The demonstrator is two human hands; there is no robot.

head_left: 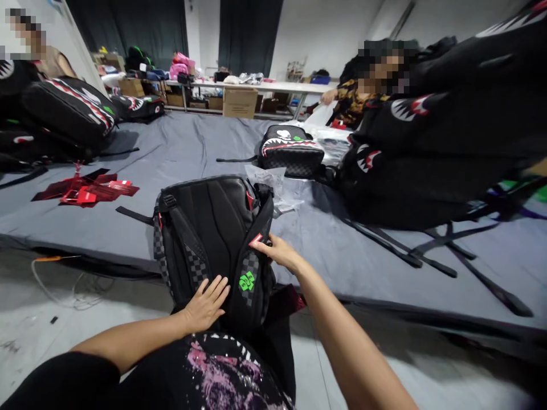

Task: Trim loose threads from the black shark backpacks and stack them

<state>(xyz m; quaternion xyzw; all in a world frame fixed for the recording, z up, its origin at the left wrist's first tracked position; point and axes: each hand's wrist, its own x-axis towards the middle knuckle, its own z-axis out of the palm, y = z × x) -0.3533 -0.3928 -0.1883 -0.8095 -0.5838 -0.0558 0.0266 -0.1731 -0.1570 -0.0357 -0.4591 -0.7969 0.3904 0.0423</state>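
A black backpack (213, 228) with checkered trim and a green patch lies back-side up at the near edge of a grey padded mat (128, 188). My left hand (207, 304) rests flat on its lower part, fingers spread. My right hand (277, 250) pinches a small red-and-white tag at the backpack's right side, by the shoulder strap.
Several black shark-mouth backpacks (440, 148) are piled at the right, more at the far left (64, 114), one (293, 149) in the mat's middle. Red tags (89, 191) lie at the left. A crumpled plastic bag (273, 182) sits behind my backpack. Two people sit at the mat's edges. Tables stand at the back.
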